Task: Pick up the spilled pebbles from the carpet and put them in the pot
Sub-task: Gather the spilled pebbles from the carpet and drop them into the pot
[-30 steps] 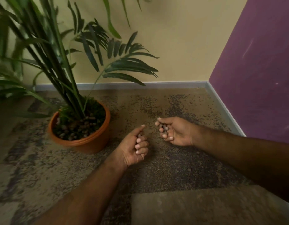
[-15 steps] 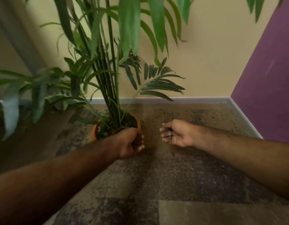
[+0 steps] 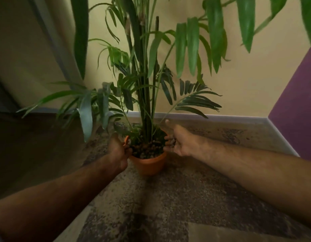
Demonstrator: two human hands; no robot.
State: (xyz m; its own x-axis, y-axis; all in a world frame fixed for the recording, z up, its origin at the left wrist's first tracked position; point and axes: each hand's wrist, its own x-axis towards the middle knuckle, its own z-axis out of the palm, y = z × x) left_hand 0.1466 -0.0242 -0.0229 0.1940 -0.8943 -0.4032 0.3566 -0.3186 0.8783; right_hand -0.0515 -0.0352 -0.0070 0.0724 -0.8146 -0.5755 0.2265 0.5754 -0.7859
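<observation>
The terracotta pot stands on the carpet with a tall green palm in it and brown pebbles covering its soil. My left hand is at the pot's left rim, fingers curled over the edge; what they hold is hidden. My right hand is at the right rim, thumb raised and fingers cupped toward the pot. A few dark pebbles show in its palm.
The patterned brown carpet runs to a grey skirting board under a yellow wall, with a purple wall at the right. Palm fronds hang above both hands. A dark area lies at the left.
Both hands have moved from the carpet up to the pot, one at each side of its rim. The view has tilted up toward the plant.
</observation>
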